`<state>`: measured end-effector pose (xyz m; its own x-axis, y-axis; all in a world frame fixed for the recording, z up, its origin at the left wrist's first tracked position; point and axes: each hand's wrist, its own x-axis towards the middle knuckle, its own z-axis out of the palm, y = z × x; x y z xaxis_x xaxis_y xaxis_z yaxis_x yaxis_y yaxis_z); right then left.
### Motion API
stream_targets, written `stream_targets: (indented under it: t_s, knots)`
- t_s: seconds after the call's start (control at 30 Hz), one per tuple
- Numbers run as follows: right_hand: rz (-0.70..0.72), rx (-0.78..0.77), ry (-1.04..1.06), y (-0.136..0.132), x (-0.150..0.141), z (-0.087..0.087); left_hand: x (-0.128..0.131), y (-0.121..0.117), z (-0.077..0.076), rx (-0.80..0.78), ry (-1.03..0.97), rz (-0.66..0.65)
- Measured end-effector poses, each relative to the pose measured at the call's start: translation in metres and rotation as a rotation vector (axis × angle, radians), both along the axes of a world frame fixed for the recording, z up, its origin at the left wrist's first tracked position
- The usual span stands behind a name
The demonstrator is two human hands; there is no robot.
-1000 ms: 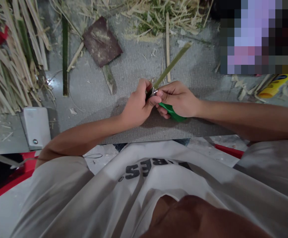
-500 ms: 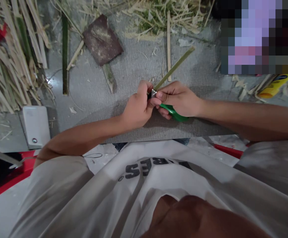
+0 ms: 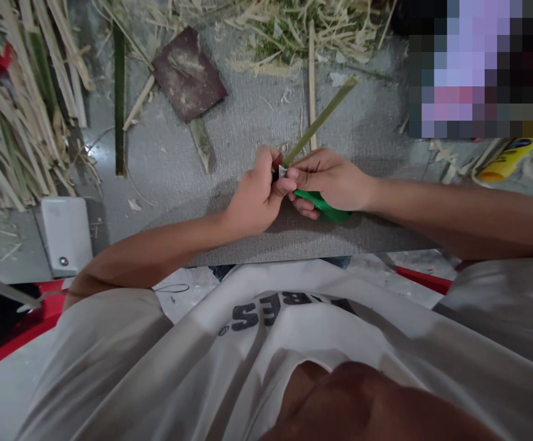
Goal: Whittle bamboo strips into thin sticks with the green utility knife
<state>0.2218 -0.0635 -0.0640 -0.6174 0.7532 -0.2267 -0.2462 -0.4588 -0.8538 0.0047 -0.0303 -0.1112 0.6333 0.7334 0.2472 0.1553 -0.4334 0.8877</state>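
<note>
My two hands meet above the front of the grey table. My left hand (image 3: 257, 193) is closed, its thumb and fingers pinching the lower part of a narrow green bamboo strip (image 3: 321, 119). The strip slants up and to the right past my right fingers. In my right hand (image 3: 333, 180) is a green-handled knife (image 3: 324, 205), the fingers wrapped around its handle. A small bit of shiny metal shows between the thumbs against the strip; the rest of the blade is hidden by my fingers.
Bamboo strips (image 3: 9, 135) lie piled at the left, near a white power bank (image 3: 67, 236). A brown square sheet (image 3: 190, 73) rests over a pointed stick. Shavings (image 3: 289, 37) are heaped at the back. A yellow tube (image 3: 507, 162) lies right, by a blurred area.
The strip's far end has shifted slightly left and away from me. The green handle has tilted a little. Both hands keep their hold, nearly in place.
</note>
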Motion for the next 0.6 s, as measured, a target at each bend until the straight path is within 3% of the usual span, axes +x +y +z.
stream_targets:
  t_s: [0.2, 0.43, 0.6]
  knots:
    - [-0.181, 0.061, -0.052, -0.013, -0.009, 0.0, 0.004, 0.004, -0.001, 0.049, -0.058, 0.061]
    - [0.095, -0.035, -0.039, 0.004, 0.006, 0.002, 0.003, 0.0, 0.001, -0.031, -0.058, 0.012]
    - [0.159, -0.091, -0.102, 0.008, 0.008, 0.003, 0.003, -0.004, 0.004, -0.086, -0.085, -0.071]
